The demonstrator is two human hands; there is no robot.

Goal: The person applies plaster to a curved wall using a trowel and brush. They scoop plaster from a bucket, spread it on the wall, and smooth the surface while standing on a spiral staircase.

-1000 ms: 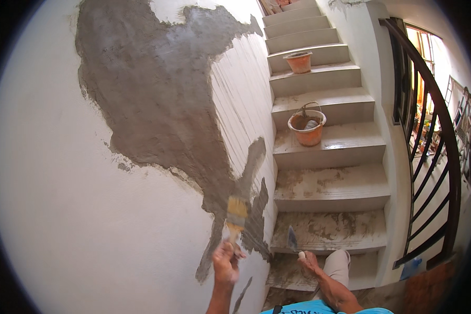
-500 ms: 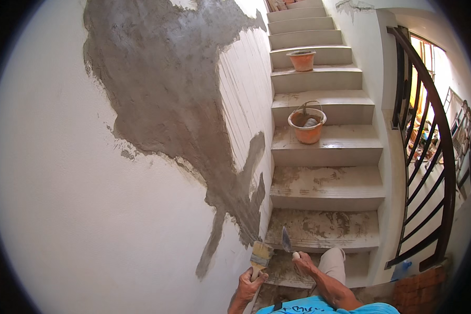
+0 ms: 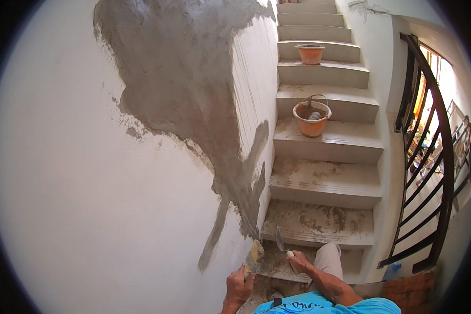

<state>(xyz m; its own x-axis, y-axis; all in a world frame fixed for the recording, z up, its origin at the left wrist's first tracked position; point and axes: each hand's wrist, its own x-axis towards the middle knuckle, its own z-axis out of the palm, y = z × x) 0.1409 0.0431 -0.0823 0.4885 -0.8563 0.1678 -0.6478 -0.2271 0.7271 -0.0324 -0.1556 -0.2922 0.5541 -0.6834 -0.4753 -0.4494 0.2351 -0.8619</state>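
My left hand (image 3: 239, 287) grips a flat plastering float (image 3: 254, 256), held upright against the bottom of the wall beside the lowest grey plaster streak. My right hand (image 3: 300, 260) holds a small pointed trowel (image 3: 280, 241), its blade pointing up over the lowest stair. A big patch of wet grey plaster (image 3: 186, 89) covers the upper part of the white wall (image 3: 78, 199) and tapers down toward the float. My bent knee (image 3: 329, 254) in light trousers shows just right of the trowel.
Mortar-stained concrete stairs (image 3: 324, 180) climb ahead. An orange bucket (image 3: 312, 118) with mortar stands on a middle step, another orange tub (image 3: 310, 53) higher up. A dark metal railing (image 3: 429, 172) curves along the right, with red bricks (image 3: 411, 285) at its foot.
My left hand has dropped from the plaster streak on the wall to the wall's foot, taking the float with it. The view has tilted a little upward; my right hand has barely moved.
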